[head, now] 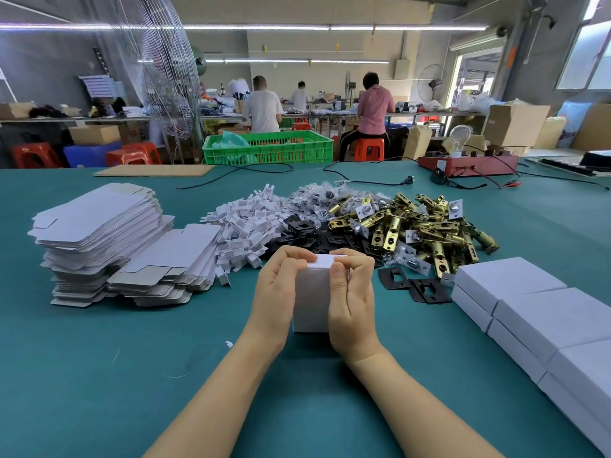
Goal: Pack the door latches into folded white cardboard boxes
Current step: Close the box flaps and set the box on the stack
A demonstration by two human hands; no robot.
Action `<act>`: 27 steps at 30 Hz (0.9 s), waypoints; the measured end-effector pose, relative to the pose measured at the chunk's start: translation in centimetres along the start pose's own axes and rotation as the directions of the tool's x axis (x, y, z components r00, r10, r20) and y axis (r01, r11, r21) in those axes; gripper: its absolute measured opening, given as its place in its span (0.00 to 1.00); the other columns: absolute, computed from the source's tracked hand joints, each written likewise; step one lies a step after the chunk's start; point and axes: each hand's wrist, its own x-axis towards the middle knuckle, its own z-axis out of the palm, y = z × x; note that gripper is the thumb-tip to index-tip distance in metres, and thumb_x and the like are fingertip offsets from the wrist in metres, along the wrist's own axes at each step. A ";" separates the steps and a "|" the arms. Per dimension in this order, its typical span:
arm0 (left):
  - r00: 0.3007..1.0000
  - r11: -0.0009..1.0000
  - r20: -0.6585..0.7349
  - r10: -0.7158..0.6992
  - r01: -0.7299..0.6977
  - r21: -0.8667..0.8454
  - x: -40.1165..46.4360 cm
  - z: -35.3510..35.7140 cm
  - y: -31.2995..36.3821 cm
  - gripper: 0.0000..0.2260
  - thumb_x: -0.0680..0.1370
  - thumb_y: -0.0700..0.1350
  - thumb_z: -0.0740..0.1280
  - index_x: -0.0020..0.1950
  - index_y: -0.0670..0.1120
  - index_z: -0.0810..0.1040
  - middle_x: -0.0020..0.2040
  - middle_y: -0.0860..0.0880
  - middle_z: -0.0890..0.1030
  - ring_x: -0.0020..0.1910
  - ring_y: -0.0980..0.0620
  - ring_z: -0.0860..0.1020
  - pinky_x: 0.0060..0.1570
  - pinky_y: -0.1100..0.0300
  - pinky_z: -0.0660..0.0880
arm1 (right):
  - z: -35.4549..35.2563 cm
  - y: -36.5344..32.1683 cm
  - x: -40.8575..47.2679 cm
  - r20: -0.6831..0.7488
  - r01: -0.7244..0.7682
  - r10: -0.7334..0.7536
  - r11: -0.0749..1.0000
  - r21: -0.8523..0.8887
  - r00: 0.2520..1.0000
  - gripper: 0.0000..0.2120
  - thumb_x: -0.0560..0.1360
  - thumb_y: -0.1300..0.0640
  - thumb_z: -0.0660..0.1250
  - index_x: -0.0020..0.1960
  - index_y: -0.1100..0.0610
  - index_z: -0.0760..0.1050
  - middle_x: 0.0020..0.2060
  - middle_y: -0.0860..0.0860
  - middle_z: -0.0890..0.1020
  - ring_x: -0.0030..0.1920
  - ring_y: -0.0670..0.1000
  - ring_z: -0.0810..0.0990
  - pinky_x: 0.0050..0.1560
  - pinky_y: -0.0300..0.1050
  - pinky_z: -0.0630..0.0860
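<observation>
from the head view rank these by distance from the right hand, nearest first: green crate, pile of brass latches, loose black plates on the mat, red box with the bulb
From the right hand:
1. Loose black plates, just to its right on the mat.
2. Pile of brass latches, beyond and to the right.
3. Red box with the bulb, far right on the table.
4. Green crate, past the table's far edge.

Green plastic crate point(267, 148) stands beyond the far edge of the teal table point(99, 358). Red electrical test box point(468, 165) with clear bulb point(460, 137) on the table, far right; black power cord point(363, 182) beside it. Wire-guard fan point(158, 67) at rear left. Three workers at distant benches, one on a red stool point(369, 149)
</observation>
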 end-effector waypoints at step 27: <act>0.973 0.915 0.186 -0.137 0.052 0.401 0.7 -0.7 -4.5 0.12 0.78 0.50 0.70 0.59 0.61 0.73 0.46 0.50 0.82 0.44 0.52 0.80 0.37 0.71 0.72 | -2.3 1.4 1.8 -0.126 -0.642 0.661 0.749 0.161 0.740 0.09 0.78 0.48 0.63 0.55 0.45 0.65 0.45 0.54 0.79 0.45 0.54 0.80 0.45 0.54 0.79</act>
